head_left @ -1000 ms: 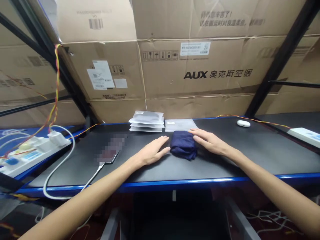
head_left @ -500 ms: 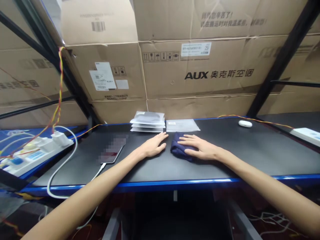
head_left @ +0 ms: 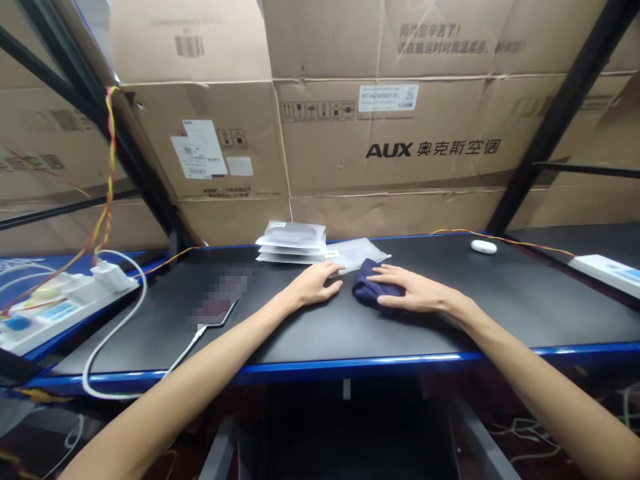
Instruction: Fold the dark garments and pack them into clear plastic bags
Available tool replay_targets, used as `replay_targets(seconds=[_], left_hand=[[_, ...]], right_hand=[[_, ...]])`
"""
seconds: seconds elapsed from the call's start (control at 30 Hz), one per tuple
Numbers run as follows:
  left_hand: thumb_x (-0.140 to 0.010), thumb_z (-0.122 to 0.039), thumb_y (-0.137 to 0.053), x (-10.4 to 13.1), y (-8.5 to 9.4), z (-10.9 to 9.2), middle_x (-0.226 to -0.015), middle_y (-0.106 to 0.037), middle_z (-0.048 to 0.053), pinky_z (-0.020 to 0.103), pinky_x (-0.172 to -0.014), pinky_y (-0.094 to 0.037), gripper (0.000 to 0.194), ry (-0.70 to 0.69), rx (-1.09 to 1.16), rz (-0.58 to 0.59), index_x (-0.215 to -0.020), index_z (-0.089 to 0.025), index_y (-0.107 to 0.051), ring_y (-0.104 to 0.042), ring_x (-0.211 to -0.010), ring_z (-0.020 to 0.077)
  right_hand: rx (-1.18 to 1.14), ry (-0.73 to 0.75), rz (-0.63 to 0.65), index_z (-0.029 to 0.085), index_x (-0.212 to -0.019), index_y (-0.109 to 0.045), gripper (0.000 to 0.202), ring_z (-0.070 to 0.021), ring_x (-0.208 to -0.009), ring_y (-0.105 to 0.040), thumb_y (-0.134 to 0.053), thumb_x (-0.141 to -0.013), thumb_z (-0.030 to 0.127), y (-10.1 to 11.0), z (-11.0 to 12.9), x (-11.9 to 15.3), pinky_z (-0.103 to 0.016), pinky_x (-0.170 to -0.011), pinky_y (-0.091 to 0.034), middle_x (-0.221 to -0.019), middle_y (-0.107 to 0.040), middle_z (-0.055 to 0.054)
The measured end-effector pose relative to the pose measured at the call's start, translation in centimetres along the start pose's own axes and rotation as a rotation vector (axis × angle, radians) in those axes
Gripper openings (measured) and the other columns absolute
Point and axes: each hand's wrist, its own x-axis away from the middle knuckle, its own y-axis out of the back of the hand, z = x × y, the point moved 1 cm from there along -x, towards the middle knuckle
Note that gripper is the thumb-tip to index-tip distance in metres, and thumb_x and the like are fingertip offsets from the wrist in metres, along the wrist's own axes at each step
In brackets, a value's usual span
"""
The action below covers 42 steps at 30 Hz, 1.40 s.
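My right hand (head_left: 417, 290) lies over a folded dark blue cloth (head_left: 371, 287), fingers across its top and thumb along the near side, holding it against the mat. To its left, my left hand (head_left: 317, 283) is palm down with the thumb apart from the fingers. Its fingertips touch the near left corner of a flat frosted plastic pouch (head_left: 357, 252), which lies askew on the table behind both hands. Just behind my left hand is a stack of several similar pouches (head_left: 291, 241), the top one with something grey inside.
A phone (head_left: 223, 300) on a white charging cable lies left on the black-topped table (head_left: 320, 337). Power strips (head_left: 65, 300) stand at both sides. A small white case (head_left: 483, 247) sits back right. Cardboard boxes (head_left: 400, 180) and black metal posts rise behind.
The loose pouch has turned askew and its near left corner has come toward me under my left fingertips. My right hand and the cloth have shifted slightly right.
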Motion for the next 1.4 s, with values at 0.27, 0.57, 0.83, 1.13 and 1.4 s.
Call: replay_targets(seconds=[0.27,0.57,0.83,1.13,1.4], left_hand=[[-0.088,-0.028,-0.060,-0.5,-0.3,0.7,-0.099,-0.071,0.005,0.028,-0.082,-0.052,0.026,0.094,0.082,-0.143,-0.108,-0.018,-0.071,-0.066,-0.085,0.0187],[-0.085,-0.025,-0.059,0.1,0.2,-0.2,-0.093,-0.074,0.001,0.026,-0.067,-0.046,0.011,0.312,-0.154,-0.286,-0.087,-0.024,-0.070,-0.068,-0.085,0.0211],[-0.092,-0.028,-0.056,0.1,0.3,-0.7,-0.091,-0.077,0.002,0.027,-0.065,-0.046,0.018,0.316,-0.249,-0.207,-0.104,-0.026,-0.069,-0.071,-0.076,0.0218],[-0.087,-0.017,-0.060,0.0,-0.5,0.4,-0.111,-0.076,0.002,0.031,-0.082,-0.056,0.025,0.194,-0.231,-0.162,-0.104,-0.026,-0.077,-0.071,-0.100,0.0239],[-0.085,-0.019,-0.064,0.0,-0.8,0.4,-0.123,-0.071,0.004,0.034,-0.092,-0.057,0.035,0.099,-0.140,-0.218,-0.119,-0.025,-0.071,-0.070,-0.106,0.0241]], right_hand=[[-0.041,0.030,0.010,0.030,-0.146,-0.051,0.079,-0.0348,-0.150,-0.023,-0.074,-0.075,0.057,0.1,0.0,0.0,-0.051,-0.123,-0.019,-0.159,-0.038,-0.005],[-0.021,0.165,-0.118,0.024,-0.130,-0.067,0.058,-0.0323,-0.136,-0.048,-0.070,-0.072,0.023,0.1,0.1,-0.2,-0.047,-0.115,-0.036,-0.140,-0.061,-0.009],[0.010,0.230,-0.223,0.022,-0.121,-0.071,0.046,-0.0287,-0.124,-0.060,-0.067,-0.075,0.021,-0.5,0.5,-0.6,-0.041,-0.107,-0.044,-0.127,-0.070,-0.009],[0.003,0.274,-0.310,0.025,-0.118,-0.070,0.041,-0.0261,-0.110,-0.067,-0.067,-0.078,0.021,-1.0,0.6,-0.6,-0.037,-0.097,-0.051,-0.120,-0.072,-0.006],[0.148,0.392,-0.400,0.025,-0.127,-0.066,0.057,-0.0303,-0.125,-0.059,-0.074,-0.071,0.016,-1.8,1.0,-0.8,-0.046,-0.106,-0.047,-0.136,-0.063,-0.012]])
